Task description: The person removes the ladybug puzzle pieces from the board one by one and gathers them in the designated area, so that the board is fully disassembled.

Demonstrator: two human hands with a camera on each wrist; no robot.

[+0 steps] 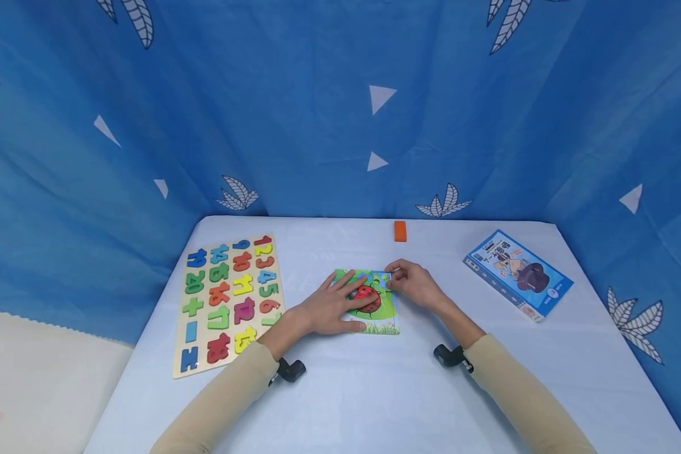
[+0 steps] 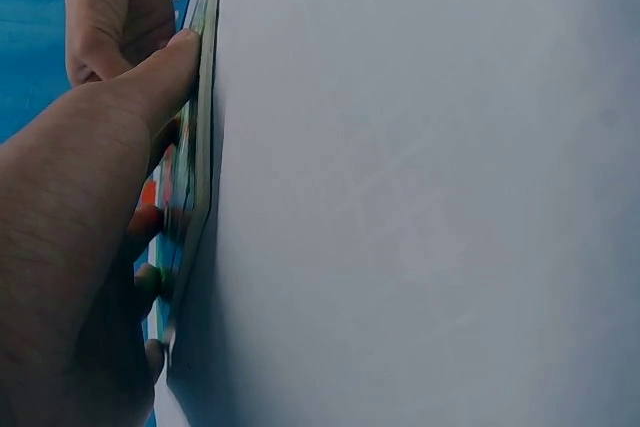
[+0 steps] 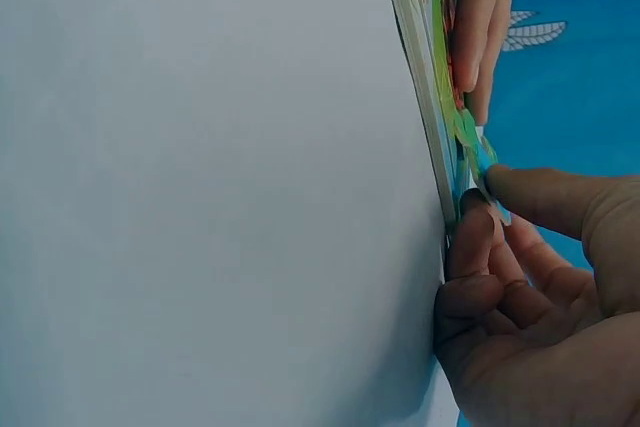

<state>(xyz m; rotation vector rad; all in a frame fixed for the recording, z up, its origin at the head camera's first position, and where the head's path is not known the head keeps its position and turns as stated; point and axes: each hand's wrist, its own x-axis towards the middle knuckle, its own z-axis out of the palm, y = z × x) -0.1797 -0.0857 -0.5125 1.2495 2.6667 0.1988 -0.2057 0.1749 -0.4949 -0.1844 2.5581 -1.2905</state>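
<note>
A jigsaw puzzle (image 1: 384, 313) with a red ladybug on a green leaf lies flat at mid-table. Across its left part my left hand (image 1: 325, 309) rests with fingers spread. The left wrist view shows this hand's thumb (image 2: 165, 72) along the puzzle's near edge. At the upper right corner, my right hand (image 1: 415, 287) pinches a green and blue puzzle piece (image 3: 484, 159) between thumb and fingers. In the right wrist view the piece stands tilted, its inner end against the board. My fingers partly hide both the piece and that corner.
A wooden number board (image 1: 227, 306) with colourful numerals and signs lies left, partly under my left forearm. An orange block (image 1: 400, 231) is near the back edge. A blue boxed set (image 1: 519, 274) lies at the right. Blue curtains (image 1: 318, 126) border the white table (image 1: 374, 403).
</note>
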